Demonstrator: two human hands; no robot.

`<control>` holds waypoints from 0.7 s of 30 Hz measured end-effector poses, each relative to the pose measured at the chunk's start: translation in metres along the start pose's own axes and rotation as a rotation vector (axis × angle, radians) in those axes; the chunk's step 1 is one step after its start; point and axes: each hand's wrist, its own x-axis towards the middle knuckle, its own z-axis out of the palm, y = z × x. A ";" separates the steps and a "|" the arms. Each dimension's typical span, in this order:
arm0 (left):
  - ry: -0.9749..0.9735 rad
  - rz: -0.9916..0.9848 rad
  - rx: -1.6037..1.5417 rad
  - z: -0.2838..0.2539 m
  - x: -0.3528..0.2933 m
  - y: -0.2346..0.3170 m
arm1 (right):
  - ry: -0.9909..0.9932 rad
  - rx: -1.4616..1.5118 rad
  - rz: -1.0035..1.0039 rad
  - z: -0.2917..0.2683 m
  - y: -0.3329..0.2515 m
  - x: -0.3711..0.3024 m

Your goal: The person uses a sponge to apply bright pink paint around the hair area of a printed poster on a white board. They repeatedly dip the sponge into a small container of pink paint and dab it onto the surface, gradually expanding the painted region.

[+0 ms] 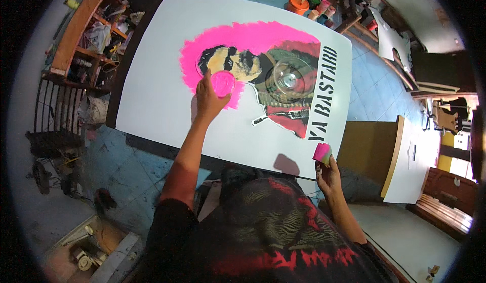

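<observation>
A large white board point(152, 95) lies before me. It bears a painted portrait with a bright pink area point(243, 33) around it and black lettering along the right side. My left hand point(210, 100) has its thumb and fingers around a small round dish point(223, 83) with pink paint inside, over the lower left of the portrait. To the right, just past the board's near edge, my right hand point(329, 175) grips a sponge block point(321, 153), pink on its left part and pale on the other. A clear round glass-like bowl or lid point(291, 79) sits on the picture's right half.
Behind the board's far right corner stand an orange bucket point(298, 5) and several small paint pots point(322, 12). A wooden shelf point(76, 34) full of clutter is at the left. On the right are a brown panel point(369, 146) and a white panel point(410, 161).
</observation>
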 end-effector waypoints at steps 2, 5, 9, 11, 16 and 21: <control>0.000 0.032 -0.014 0.009 0.025 -0.015 | -0.089 -0.060 -0.010 0.017 0.000 0.009; 0.019 0.056 0.047 0.022 0.054 -0.038 | -0.078 -0.140 -0.054 0.067 0.003 0.026; 0.008 0.064 0.132 0.043 0.077 -0.056 | -0.174 -0.335 -0.104 0.117 0.003 0.059; -0.015 0.067 0.128 0.049 0.085 -0.060 | -0.228 -0.449 -0.124 0.130 0.003 0.087; -0.100 0.050 0.116 0.060 0.092 -0.064 | -0.157 -0.856 -0.383 0.204 0.009 0.154; -0.131 0.075 0.113 0.072 0.097 -0.079 | -0.330 -1.271 -0.651 0.277 0.030 0.211</control>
